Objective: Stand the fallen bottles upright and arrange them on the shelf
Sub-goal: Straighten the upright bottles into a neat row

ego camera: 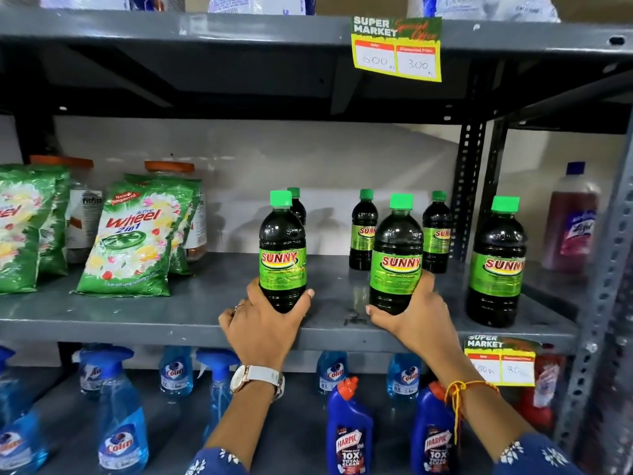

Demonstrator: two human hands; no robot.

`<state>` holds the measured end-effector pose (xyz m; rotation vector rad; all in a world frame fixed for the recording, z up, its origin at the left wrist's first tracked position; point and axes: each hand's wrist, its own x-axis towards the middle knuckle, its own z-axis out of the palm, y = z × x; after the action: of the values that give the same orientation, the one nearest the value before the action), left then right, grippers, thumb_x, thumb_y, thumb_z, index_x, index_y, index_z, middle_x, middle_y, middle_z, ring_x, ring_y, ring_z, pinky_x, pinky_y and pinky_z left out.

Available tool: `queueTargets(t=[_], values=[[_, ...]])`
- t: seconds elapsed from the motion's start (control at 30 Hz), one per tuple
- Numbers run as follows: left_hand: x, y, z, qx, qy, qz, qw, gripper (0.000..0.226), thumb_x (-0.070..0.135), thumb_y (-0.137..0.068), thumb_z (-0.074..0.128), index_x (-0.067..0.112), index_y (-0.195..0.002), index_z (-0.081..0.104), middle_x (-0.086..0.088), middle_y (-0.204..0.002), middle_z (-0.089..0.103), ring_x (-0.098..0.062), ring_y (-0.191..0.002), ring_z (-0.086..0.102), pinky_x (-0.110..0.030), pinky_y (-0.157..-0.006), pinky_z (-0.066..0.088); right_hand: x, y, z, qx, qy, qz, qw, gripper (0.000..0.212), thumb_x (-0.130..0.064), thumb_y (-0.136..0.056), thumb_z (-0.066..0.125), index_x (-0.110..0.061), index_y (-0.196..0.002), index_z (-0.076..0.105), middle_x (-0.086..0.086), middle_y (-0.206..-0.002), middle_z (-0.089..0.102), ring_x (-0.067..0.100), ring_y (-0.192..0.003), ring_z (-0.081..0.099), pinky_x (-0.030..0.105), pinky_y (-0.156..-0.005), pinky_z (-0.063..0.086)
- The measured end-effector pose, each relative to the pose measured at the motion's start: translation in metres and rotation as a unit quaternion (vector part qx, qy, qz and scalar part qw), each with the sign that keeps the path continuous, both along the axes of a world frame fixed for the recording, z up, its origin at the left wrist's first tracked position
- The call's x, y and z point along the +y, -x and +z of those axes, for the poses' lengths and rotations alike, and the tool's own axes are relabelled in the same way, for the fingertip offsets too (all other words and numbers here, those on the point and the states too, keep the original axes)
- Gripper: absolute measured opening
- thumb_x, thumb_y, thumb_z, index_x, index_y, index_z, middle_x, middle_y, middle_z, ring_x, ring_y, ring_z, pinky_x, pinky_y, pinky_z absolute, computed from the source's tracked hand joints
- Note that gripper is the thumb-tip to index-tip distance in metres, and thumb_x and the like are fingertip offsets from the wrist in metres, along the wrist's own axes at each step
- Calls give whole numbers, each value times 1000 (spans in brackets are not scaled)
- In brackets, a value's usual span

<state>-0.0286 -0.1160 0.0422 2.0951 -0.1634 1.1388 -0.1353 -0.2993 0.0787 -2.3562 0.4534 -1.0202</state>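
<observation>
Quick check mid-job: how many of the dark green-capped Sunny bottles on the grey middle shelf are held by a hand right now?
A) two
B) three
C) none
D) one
A: the left hand wraps the base of one dark green-capped Sunny bottle, and the right hand wraps another Sunny bottle; both stand upright at the front of the grey metal shelf.
</observation>
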Motion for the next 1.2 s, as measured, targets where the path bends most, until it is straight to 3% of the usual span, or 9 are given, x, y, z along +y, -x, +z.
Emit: queueTargets(t=[0.27,0.4,0.5,0.57,0.63,0.7,0.77,0.93,1.2], values=[[3,4,1,18,-3,-8,1000,83,81,-64,43,6,-100,53,-9,-67,66,-28,-67,63,-41,-79,35,-4,0,0,7,-4,23,1000,85,-54,-57,78,-14,-115,30,11,-108,61,30,-98,62,43,-81,55],[1,13,0,27,55,-5,998,103,80,-64,54,1,-128,40,-21,-121,56,-38,-111,52,-52,-95,32,-9,2,0,0,-32,76,997,94,-57,-56,77,-19,-124,25,7,-115,60,25,-104,61,43,-87,53],[-9,33,-4,-123,81,-12,989,90,66,-72,55,0,-130,38,-21,-134,44,-34,-122,40,-51,-99,28,-24,18,-2,-101,-95,129,982,100,-54,-63,75,-20,-138,19,0,-120,51,14,-108,53,32,-92,48],[-25,47,-4,-214,61,-57,973,77,60,-79,54,0,-125,40,-24,-127,49,-32,-119,42,-45,-98,31,-44,36,3,-210,-34,94,973,80,-55,-69,68,-16,-130,34,-2,-109,48,12,-96,51,28,-83,48],[-49,58,3,-225,33,-116,967,74,59,-82,52,0,-124,40,-24,-124,50,-32,-117,43,-44,-96,36,-77,52,11,-321,38,24,946,63,-53,-69,65,-11,-111,44,0,-98,42,16,-86,46,33,-73,45],[-74,65,12,-187,13,-160,969,78,59,-78,55,-2,-125,41,-22,-125,50,-31,-117,45,-44,-93,40,-108,65,20,-365,27,-14,930,62,-52,-66,67,-12,-107,42,1,-96,38,19,-86,43,32,-72,42],[-95,68,16,-128,10,-198,972,85,60,-73,59,-4,-127,41,-21,-128,49,-34,-116,47,-46,-91,42,-130,70,27,-316,-31,16,948,74,-52,-62,72,-12,-115,40,3,-100,42,17,-89,45,27,-75,40],[-124,72,17,19,-6,-181,983,105,64,-64,71,2,-139,30,-19,-126,53,-36,-110,54,-45,-84,46,-162,67,11,-19,-140,124,982,93,-42,-52,86,-19,-123,31,-4,-118,55,14,-110,52,27,-91,39],[-131,71,16,76,-59,-76,992,110,72,-61,66,5,-139,29,-24,-95,66,-41,-85,63,-44,-66,49,-163,67,5,28,-33,112,993,62,-41,-54,85,-28,-101,47,-8,-99,62,11,-94,58,28,-84,45]])
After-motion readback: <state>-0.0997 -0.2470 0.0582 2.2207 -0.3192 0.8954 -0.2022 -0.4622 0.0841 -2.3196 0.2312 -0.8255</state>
